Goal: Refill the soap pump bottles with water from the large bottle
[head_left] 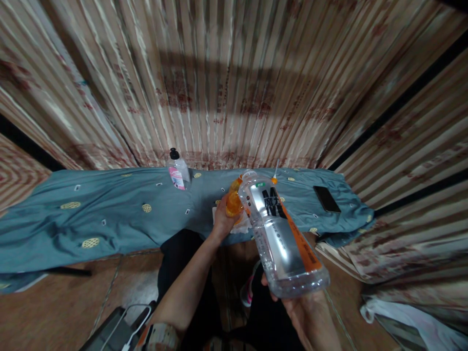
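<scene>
My left hand (223, 220) is wrapped round a small see-through orange bottle (234, 202) low over the bench. In my right hand (302, 309) is a large clear plastic bottle (281, 239) with a silver and orange label, gripped near its base. That bottle is tilted, its uncapped mouth pointing away from me and close to the top of the orange bottle. Whether the two touch, I cannot tell. A white tissue (241, 226) lies beneath the orange bottle. Behind the large bottle rests an orange cap with a thin pale stem (275, 178).
A clear bottle with a black cap and pink label (178, 170) stands at the back of the cloth-covered bench (120, 209). To the right lies a black phone (326, 199). Patterned curtains (226, 87) hang behind and at both sides. A white cable (135, 321) is at lower left.
</scene>
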Available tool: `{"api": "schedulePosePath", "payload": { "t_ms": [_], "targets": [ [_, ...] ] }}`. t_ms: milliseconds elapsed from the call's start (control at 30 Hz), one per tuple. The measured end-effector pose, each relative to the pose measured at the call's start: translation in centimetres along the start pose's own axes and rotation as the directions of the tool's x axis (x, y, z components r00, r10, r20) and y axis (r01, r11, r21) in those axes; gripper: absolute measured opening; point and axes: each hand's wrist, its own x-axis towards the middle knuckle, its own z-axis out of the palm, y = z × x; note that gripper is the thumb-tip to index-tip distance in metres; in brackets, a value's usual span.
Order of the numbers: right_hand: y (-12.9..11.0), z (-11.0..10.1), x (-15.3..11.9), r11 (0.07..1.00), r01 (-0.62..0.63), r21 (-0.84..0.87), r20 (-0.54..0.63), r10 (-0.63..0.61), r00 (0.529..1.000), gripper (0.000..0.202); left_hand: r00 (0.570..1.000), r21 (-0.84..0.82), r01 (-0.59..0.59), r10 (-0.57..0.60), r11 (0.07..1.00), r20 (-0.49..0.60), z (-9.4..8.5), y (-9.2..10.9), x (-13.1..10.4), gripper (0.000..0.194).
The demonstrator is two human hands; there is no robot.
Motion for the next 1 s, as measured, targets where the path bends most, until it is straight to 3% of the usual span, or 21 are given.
{"api": "schedulePosePath", "payload": {
  "t_ms": [200, 533, 1000],
  "targets": [
    [-0.08, 0.11, -0.05, 1.000, 0.019, -0.003, 0.026, -0.019, 0.999, 0.077, 0.999, 0.023, 0.029, -0.029, 0.999, 0.016, -0.04, -0.18, -0.11, 0.071],
    [-0.03, 0.14, 0.03, 0.999, 0.035, -0.012, 0.033, -0.034, 0.999, 0.073, 0.997, -0.009, -0.024, 0.025, 1.000, 0.067, -0.40, 0.33, -0.05, 0.067],
    [-0.57, 0.79, 0.07, 1.000, -0.001, 0.026, 0.053, -0.001, 0.999, 0.070, 0.999, -0.001, 0.015, -0.015, 1.000, 0.049, -0.38, 0.23, 0.08, 0.069]
  ]
}}
